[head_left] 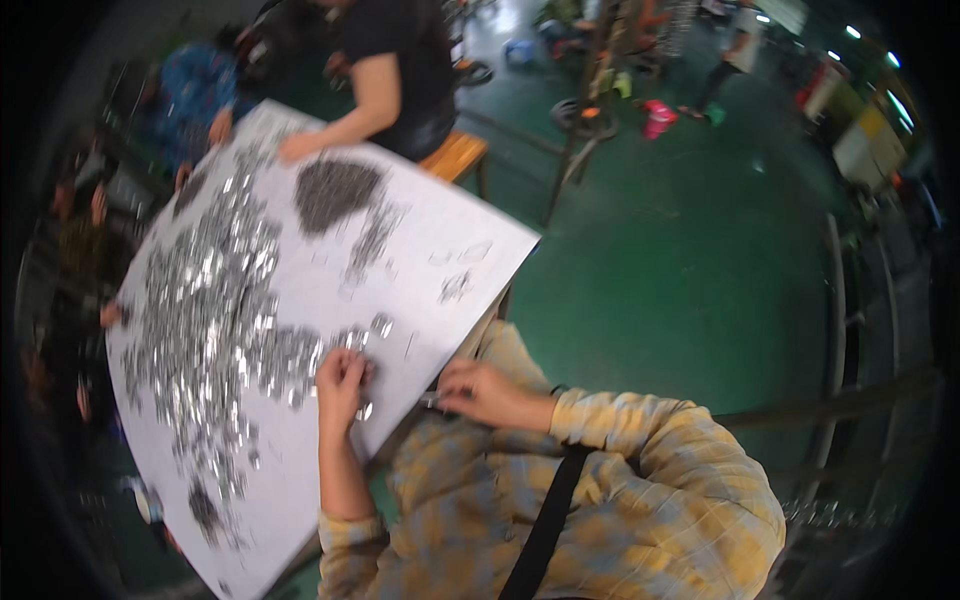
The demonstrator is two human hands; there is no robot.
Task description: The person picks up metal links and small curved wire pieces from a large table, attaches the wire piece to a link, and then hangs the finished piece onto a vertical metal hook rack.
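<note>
working at the edge of a white table (310, 265), the person has the left hand (341, 388) over its near side, fingers and thumb drawn close together; whether they grip anything cannot be told. the right hand (484, 393), just off the edge, pinches a small silvery piece (431, 399). loose shiny pieces (381, 325) lie near the left hand, beside a broad silvery spread (210, 310). farther back sit a dark heap (338, 195) and a dark-topped co-worker (405, 70), whose arm reaches onto the table.
</note>
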